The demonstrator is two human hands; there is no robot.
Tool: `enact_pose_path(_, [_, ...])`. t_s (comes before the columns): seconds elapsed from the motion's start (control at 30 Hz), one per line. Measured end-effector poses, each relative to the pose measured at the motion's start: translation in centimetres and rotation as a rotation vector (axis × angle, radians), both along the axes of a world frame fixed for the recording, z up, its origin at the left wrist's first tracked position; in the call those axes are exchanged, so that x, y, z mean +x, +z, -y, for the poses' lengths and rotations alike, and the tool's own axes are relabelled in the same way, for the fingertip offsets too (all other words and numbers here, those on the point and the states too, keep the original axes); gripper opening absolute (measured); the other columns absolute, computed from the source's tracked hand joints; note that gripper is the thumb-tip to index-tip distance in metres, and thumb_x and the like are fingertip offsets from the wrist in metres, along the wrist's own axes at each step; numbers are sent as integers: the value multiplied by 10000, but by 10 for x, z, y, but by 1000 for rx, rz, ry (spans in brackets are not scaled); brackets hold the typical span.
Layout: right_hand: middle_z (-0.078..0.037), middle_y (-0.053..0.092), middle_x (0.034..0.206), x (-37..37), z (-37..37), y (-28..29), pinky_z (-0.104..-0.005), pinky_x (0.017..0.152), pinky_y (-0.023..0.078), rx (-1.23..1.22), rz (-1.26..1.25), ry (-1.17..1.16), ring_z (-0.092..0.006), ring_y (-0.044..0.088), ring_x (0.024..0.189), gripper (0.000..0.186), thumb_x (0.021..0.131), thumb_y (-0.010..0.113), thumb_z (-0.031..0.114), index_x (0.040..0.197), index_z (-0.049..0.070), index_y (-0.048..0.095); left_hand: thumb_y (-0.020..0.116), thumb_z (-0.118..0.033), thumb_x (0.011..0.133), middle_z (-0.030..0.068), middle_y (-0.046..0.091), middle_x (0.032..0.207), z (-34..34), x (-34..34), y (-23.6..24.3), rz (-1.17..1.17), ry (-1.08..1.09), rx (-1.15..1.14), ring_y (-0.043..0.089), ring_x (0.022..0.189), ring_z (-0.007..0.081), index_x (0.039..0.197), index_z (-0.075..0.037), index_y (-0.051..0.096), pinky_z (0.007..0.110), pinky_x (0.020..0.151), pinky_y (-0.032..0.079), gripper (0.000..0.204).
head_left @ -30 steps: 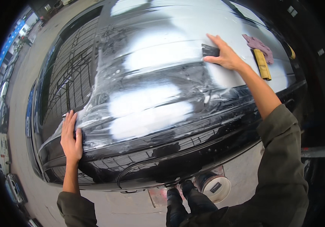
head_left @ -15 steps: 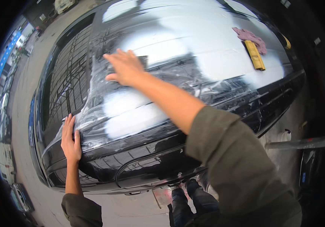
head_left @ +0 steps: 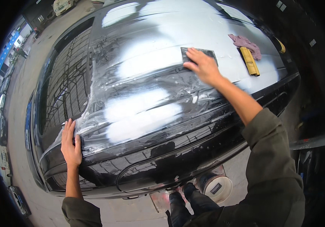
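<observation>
A black car roof (head_left: 139, 90) with whitish-silver patches lies before me, wet and streaked with pale milky residue. My right hand (head_left: 206, 68) presses a dark rectangular sheet of sandpaper (head_left: 184, 56) onto the silvery area, the fingers laid over it and hiding much of it. My left hand (head_left: 71, 145) rests flat on the roof's near left edge, by the corner of the window glass (head_left: 66, 79); its fingers are stretched out and nothing shows in it. Right of my right hand, a yellow sanding block (head_left: 249, 61) lies beside a crumpled mauve cloth (head_left: 250, 45) on the roof.
Below the car's side, near my feet, stands a whitish bucket (head_left: 227, 191) with a dark rectangular object inside. A yellow item (head_left: 282, 46) sits past the roof's far right edge. Parked vehicles (head_left: 62, 5) and a standing person (head_left: 22, 52) are in the distance at left.
My right hand has swept the sandpaper to the right across the roof, away from the window. My left hand stays at the edge. The bucket has come into view.
</observation>
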State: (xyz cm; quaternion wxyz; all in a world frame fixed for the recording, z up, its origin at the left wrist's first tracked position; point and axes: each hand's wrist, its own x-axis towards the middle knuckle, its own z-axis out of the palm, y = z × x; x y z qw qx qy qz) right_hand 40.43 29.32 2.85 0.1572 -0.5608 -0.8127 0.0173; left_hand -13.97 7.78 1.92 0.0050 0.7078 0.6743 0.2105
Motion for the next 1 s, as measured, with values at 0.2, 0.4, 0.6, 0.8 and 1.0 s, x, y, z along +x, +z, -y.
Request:
enact_pose_path(0.2, [-287,177,1735,-155,20,2,-438,1341,104,-120,101,206,-374,133,1638,1117,1015,174,820,1641,-105,203,512,-213,1031,133,520,1610,-2,2,0,1,-7,12,428,1529,348,1495,-75,586,460,1278,288,490])
enact_pose_path(0.4, [-219,268,1730,-126,0,9,-443,1335,166,-131,34,406,-354,219,1620,992,1043,299,762,1637,-33,316,505,-219,1036,131,519,1611,2,-5,6,-16,0,-14,421,1535,346,1501,-68,579,473,1281,282,494])
enact_pose_path(0.6, [-192,389,1683,20,-40,1,-457,1317,226,0,111,-28,-317,314,1589,765,1097,367,579,1611,14,405,525,-187,1012,138,518,1610,-1,3,5,0,-12,-8,430,1527,353,1499,-60,575,476,1282,282,506])
enact_pose_path(0.8, [-165,552,1569,-143,-32,-5,-448,1276,327,100,-12,295,-317,444,1511,534,1127,452,385,1505,25,566,541,-158,985,141,524,1606,-5,3,5,2,-24,12,436,1526,344,1489,-60,585,473,1286,273,515])
enact_pose_path(1.0, [-128,647,1465,-92,-57,-3,-422,1181,451,103,-110,449,-303,576,1389,434,1082,571,318,1416,53,652,525,-190,1011,151,525,1603,-2,-1,6,16,-23,-12,434,1524,357,1488,-43,582,475,1283,276,502])
